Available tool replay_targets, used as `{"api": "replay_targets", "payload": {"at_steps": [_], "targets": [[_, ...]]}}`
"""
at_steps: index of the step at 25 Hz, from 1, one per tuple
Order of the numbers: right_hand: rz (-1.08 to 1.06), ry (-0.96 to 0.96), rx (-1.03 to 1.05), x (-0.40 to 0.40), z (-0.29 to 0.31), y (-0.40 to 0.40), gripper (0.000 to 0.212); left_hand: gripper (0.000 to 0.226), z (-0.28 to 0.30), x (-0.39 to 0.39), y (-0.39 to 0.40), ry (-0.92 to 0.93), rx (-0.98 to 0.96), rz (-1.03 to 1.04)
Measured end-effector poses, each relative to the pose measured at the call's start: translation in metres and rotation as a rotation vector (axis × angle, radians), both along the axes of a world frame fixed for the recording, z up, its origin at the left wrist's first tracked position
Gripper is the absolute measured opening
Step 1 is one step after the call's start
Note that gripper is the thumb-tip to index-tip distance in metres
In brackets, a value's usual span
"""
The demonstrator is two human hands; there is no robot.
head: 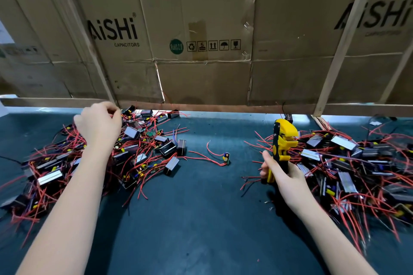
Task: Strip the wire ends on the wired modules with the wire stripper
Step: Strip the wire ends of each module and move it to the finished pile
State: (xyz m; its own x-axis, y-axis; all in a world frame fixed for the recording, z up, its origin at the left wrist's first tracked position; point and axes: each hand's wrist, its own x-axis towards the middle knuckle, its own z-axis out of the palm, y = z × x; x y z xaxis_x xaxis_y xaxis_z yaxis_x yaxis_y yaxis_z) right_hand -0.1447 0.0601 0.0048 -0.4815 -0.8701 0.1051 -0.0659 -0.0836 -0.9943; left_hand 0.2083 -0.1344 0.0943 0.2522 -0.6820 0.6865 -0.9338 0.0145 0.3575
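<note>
Stripper (282, 140) upright in right hand (279, 172), yellow-and-black, head up, fingers wrapped round the handles, thumb along the near side. Nothing visible in its jaws. Just right of those fingers: right pile of wired modules (348, 163), black boxes with silver faces, red wires (257, 140) splaying out toward the stripper head and under the knuckles.

Left hand (99, 125) over the far part of the left pile of modules (138, 152), fingers curled in, fingertips (112, 110) drawn together at the top; blurred, cannot tell if a wire is pinched there. Red wires spread beneath the palm and along the forearm on both sides.

Between the two hands, apart from both piles: single small module (226, 157) on the dark green table mat (201, 219), its red leads trailing back toward the left pile.

Beyond the fingertips: cardboard wall (201, 29) printed "AiSHi CAPACITORS", wooden framing (342, 40) across it.
</note>
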Motion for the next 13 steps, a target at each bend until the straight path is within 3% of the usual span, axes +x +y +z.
{"api": "replay_targets", "payload": {"at_steps": [2,6,7,11,13], "targets": [[0.007,-0.001,0.007,0.000,0.001,0.001,0.063,0.014,0.002,-0.012,-0.003,-0.062,0.017,-0.001],[0.025,0.012,-0.008,0.001,0.002,0.005,0.063,0.052,-0.037,-0.012,-0.009,-0.102,0.576,-0.056],[0.028,0.009,-0.007,0.001,0.003,0.006,0.063,0.054,-0.047,-0.010,-0.008,-0.099,0.618,-0.093],[0.020,0.013,0.009,-0.001,0.003,0.004,0.058,0.044,-0.049,-0.015,0.002,0.002,0.236,-0.107],[0.021,0.014,0.017,-0.001,0.003,0.003,0.057,0.039,-0.030,-0.026,0.011,0.350,0.111,-0.387]]}}
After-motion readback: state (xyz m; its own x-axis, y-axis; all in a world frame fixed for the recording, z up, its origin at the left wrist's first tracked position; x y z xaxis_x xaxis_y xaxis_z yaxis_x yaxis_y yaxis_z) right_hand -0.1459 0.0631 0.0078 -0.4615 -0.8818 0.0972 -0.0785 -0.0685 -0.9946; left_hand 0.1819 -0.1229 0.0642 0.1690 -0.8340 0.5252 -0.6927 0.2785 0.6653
